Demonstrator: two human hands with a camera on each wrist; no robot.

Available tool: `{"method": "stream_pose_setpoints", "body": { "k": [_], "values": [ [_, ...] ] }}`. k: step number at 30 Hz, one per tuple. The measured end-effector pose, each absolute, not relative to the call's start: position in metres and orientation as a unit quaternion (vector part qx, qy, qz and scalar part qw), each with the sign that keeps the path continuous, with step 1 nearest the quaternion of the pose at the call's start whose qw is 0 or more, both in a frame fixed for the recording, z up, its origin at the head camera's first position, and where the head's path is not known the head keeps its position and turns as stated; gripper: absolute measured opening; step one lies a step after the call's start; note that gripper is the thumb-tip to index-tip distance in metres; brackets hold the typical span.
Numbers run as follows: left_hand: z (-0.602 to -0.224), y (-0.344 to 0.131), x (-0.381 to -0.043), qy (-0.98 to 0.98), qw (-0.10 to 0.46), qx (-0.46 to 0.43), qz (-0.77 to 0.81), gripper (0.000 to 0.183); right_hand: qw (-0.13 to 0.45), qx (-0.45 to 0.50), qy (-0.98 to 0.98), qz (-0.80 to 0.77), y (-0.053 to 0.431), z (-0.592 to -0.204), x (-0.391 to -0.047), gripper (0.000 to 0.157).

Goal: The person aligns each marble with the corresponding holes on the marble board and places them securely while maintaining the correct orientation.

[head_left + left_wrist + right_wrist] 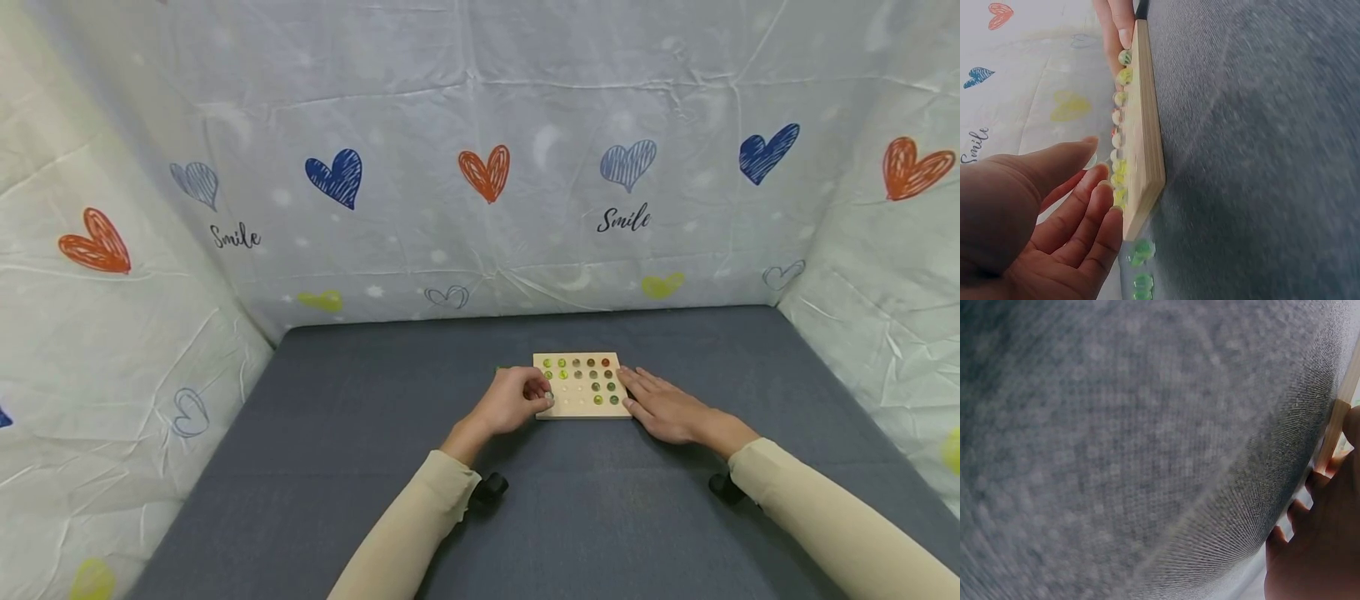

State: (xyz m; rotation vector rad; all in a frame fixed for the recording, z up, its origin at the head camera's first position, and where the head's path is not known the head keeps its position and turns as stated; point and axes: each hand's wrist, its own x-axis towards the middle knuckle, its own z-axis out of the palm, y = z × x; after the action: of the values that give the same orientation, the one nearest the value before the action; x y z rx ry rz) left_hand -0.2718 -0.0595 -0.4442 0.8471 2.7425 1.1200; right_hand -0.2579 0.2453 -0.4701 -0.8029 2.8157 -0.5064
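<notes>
A pale wooden board (570,410) with rows of small holes lies on the table, many holes holding glass marbles. Yellow-green marbles (562,363) sit at its left, with reddish, brownish and green ones (614,400) toward the right. Over the board's left part, my left hand (513,402) pinches a clear marble (1090,162) between thumb and forefinger. Several holes in the near middle rows show bare wood. My right hand (666,410) rests against the board's right edge with its fingers extended; the right wrist view catches only part of it.
Loose green marbles (1142,250) lie on the cloth beyond the board's left end, mostly hidden behind my left hand in the head view. Dark grey cloth (360,417) covers the table. A white sheet (405,108) printed with hearts hangs around it.
</notes>
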Motion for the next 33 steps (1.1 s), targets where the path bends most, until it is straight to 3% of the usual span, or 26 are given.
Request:
{"method": "stream_pose_setpoints", "body": {
  "k": [33],
  "values": [
    [-0.453,-0.009,-0.297,0.909,0.019,0.233,0.346,0.008,0.094,-0.252,0.95,-0.161,0.245,-0.474,-0.262,0.062]
  ]
}}
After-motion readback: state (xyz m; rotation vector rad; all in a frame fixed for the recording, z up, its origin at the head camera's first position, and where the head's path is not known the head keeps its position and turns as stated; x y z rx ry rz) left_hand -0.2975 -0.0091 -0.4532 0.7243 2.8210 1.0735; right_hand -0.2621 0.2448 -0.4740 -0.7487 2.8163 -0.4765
